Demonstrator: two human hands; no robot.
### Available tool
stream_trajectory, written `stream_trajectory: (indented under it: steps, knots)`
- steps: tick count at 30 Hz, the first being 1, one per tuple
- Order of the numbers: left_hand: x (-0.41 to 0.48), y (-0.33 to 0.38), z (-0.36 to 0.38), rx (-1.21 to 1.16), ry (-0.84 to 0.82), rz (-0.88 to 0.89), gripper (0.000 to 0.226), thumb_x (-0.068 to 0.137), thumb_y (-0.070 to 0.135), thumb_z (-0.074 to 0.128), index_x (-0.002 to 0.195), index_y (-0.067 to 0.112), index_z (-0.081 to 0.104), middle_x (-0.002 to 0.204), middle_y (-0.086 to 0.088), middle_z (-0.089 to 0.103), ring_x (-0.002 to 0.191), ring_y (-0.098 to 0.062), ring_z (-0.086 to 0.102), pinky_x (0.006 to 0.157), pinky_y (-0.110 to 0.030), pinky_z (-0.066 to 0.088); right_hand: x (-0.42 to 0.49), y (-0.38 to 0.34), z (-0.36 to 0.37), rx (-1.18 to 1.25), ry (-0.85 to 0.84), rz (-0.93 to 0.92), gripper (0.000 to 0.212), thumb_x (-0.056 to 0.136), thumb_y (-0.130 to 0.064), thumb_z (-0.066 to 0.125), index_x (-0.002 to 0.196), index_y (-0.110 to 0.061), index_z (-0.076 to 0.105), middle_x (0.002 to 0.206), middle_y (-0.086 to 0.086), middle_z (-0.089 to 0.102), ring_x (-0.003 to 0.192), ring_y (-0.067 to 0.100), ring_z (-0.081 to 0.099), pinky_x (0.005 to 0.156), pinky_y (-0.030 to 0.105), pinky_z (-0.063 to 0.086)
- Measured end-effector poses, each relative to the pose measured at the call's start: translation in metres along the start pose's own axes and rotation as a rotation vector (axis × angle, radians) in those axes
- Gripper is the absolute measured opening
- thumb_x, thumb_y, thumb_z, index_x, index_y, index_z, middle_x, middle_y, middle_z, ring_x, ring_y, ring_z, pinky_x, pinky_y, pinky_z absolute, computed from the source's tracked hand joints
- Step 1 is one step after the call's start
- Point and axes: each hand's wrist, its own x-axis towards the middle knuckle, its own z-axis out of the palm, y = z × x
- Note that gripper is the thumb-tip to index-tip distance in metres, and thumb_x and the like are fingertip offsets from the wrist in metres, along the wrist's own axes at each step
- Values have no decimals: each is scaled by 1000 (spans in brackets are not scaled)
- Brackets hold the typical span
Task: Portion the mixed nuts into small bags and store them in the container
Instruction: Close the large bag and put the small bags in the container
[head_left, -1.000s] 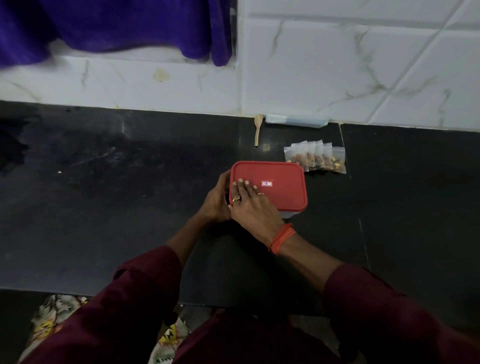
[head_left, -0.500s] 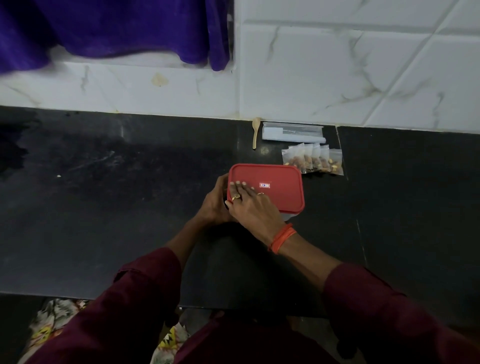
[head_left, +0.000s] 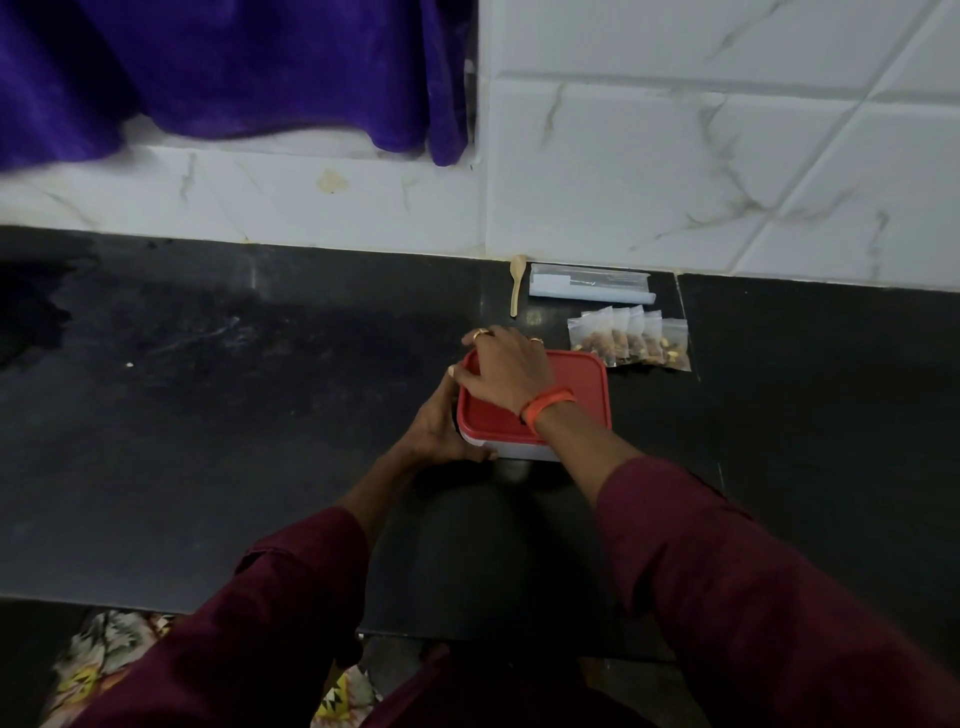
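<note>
The right hand (head_left: 506, 366) lies over the far-left corner of the red lid (head_left: 571, 400). Its fingers curl down over the lid's edge and grip it. The left hand (head_left: 447, 431) clasps the left side of the container (head_left: 519, 451), fingers wrapped round its near-left corner. The container stands on the black table (head_left: 208, 467) with the lid on top, roughly midway between the wall (head_left: 675, 156) and the table's near edge.

A fanned row of filled bags (head_left: 631, 340) lies just beside the lid's far-right corner; whether the nearest bag touches the lid cannot be told. Beyond the bags a flat pack (head_left: 589, 285) lies against the wall, with a small spoon (head_left: 515, 285) just left of it. Bare table surface runs wide to the left and right of the container. A purple cloth (head_left: 234, 67) hangs over the wall at upper left, well apart.
</note>
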Motion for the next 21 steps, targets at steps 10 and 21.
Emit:
stream_trajectory:
  steps: [10, 21]
  knots:
    - [7, -2, 0, 21, -7, 0, 119, 42, 66, 88, 138, 53, 19, 143, 7, 42, 131, -15, 48, 105, -49, 47, 22, 6, 7, 47, -55, -113, 27, 82, -44, 65, 89, -18, 63, 99, 1, 50, 104, 23, 53, 83, 43, 52]
    - [7, -7, 2, 6, -15, -69, 150, 43, 66, 90, 156, 35, -4, 159, 10, 26, 144, -14, 34, 115, -49, 37, 14, 19, 30, 10, 364, -196, 33, 83, -45, 62, 76, -15, 72, 86, 0, 61, 81, 18, 60, 66, 35, 52]
